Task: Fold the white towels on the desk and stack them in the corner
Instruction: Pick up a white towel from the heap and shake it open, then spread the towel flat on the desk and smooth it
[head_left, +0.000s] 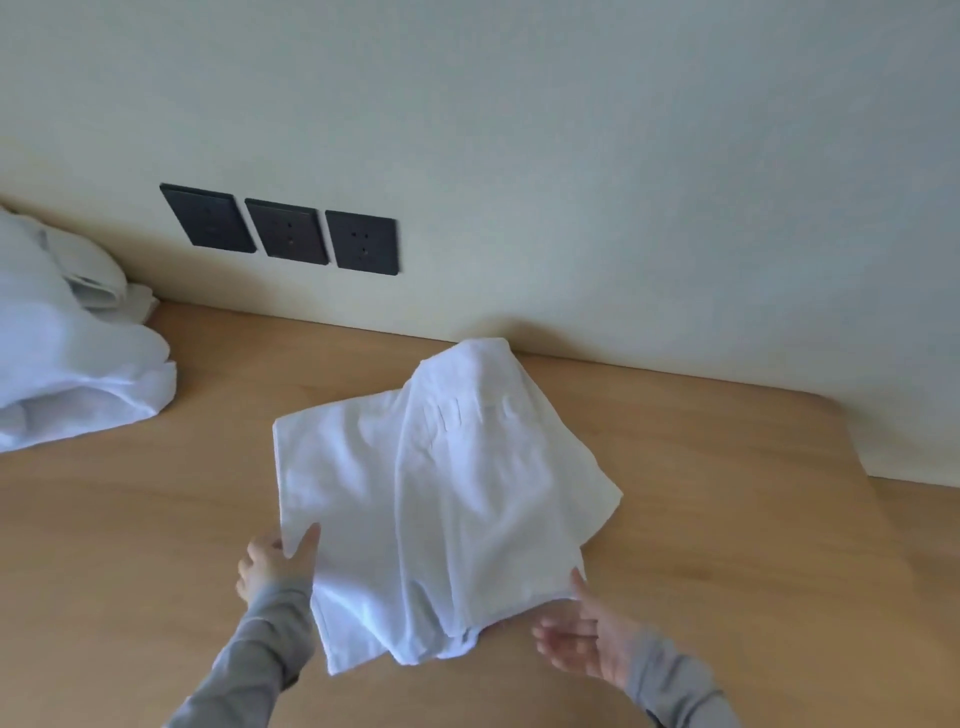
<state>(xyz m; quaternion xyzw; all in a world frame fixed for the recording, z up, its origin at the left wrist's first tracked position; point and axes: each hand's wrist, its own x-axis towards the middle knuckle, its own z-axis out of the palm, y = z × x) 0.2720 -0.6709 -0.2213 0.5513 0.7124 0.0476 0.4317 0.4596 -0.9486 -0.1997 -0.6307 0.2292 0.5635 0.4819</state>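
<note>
**Figure: Towel raised by its near edge, ready for a fold**

We see the white towel (441, 493) over the middle of the desk (156, 519), its far end peaked close to the wall. The left hand (275, 564) pinches the left edge, thumb on top, which we judge keeps the cloth taut. The right hand (587, 639) lies palm up at the right corner, fingers straight and apart, thumb touching the hem, apparently supporting rather than gripping. A rumpled towel pile (62, 374) waits at far left.
</note>
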